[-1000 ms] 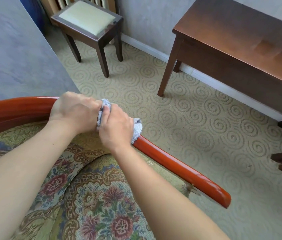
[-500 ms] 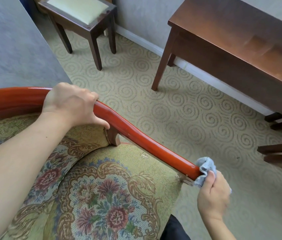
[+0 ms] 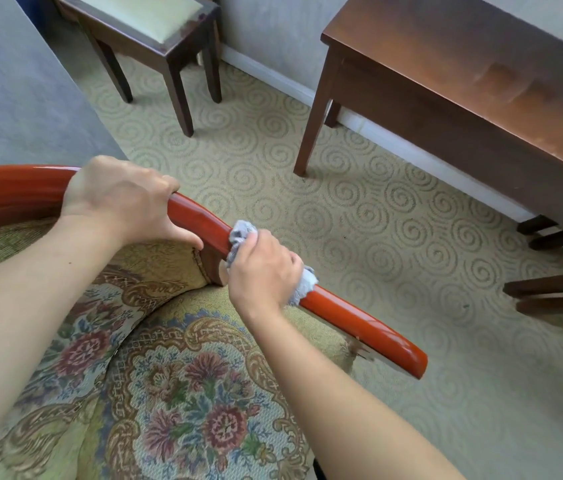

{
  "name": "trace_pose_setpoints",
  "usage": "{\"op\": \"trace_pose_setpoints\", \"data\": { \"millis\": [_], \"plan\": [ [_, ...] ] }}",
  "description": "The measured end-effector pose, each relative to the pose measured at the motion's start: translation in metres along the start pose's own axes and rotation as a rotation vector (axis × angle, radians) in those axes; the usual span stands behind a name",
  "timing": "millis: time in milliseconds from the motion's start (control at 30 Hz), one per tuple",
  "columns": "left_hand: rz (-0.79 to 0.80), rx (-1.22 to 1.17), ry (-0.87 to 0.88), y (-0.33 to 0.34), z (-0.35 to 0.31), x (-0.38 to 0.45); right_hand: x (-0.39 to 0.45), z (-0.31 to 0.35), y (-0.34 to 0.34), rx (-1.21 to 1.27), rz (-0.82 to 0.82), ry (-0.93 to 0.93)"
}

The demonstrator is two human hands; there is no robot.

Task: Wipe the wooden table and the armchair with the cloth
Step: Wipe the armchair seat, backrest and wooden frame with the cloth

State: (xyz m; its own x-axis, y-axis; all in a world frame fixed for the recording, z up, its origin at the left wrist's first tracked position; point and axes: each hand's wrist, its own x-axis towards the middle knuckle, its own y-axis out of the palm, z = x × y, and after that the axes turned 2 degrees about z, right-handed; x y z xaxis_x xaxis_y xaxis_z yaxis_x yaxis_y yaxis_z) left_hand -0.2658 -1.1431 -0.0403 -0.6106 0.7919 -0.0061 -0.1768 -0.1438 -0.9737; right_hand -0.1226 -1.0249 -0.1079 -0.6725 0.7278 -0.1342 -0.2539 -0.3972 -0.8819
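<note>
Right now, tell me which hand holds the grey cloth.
The right hand: it grips the crumpled grey cloth around the glossy red wooden armrest. The left hand grips bare wood.

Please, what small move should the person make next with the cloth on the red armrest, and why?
Probably slide the right hand with the cloth down the armrest toward its free end. The cloth is wrapped round the middle of the rail, the left hand steadies the upper curve, and the glossy lower stretch lies bare ahead.
</note>
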Motion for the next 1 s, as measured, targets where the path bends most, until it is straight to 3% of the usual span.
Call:
{"op": "trace_pose_setpoints", "data": {
  "millis": [133, 233, 333, 467, 600, 700, 767, 867, 1000],
  "plan": [
    [0.057, 0.066, -0.038, -0.014, -0.005, 0.002, 0.007, -0.021, -0.012, 0.017, 0.130, -0.208],
    [0.080, 0.097, -0.056, -0.018, -0.006, 0.002, -0.009, -0.089, -0.040, -0.232, 0.043, -0.319],
    [0.095, 0.098, -0.069, -0.019, -0.004, 0.001, -0.028, -0.162, -0.073, -0.267, -0.044, -0.166],
    [0.134, 0.074, -0.090, -0.021, -0.004, 0.000, -0.048, -0.213, -0.088, -0.003, -0.196, 0.046],
    [0.121, 0.029, -0.068, -0.016, -0.003, -0.001, -0.040, -0.157, -0.058, -0.134, -0.329, 0.187],
    [0.090, -0.006, -0.054, -0.012, -0.002, 0.000, -0.032, -0.087, -0.025, -0.163, -0.205, 0.057],
    [0.026, -0.016, -0.032, -0.006, -0.001, -0.001, -0.020, -0.037, -0.005, -0.093, -0.076, 0.036],
    [-0.013, -0.027, -0.040, -0.001, -0.002, -0.001, -0.005, 0.027, 0.012, 0.085, -0.021, -0.024],
    [-0.081, -0.112, -0.031, 0.005, -0.001, -0.001, 0.004, 0.029, 0.004, 0.049, 0.048, -0.313]
  ]
}}
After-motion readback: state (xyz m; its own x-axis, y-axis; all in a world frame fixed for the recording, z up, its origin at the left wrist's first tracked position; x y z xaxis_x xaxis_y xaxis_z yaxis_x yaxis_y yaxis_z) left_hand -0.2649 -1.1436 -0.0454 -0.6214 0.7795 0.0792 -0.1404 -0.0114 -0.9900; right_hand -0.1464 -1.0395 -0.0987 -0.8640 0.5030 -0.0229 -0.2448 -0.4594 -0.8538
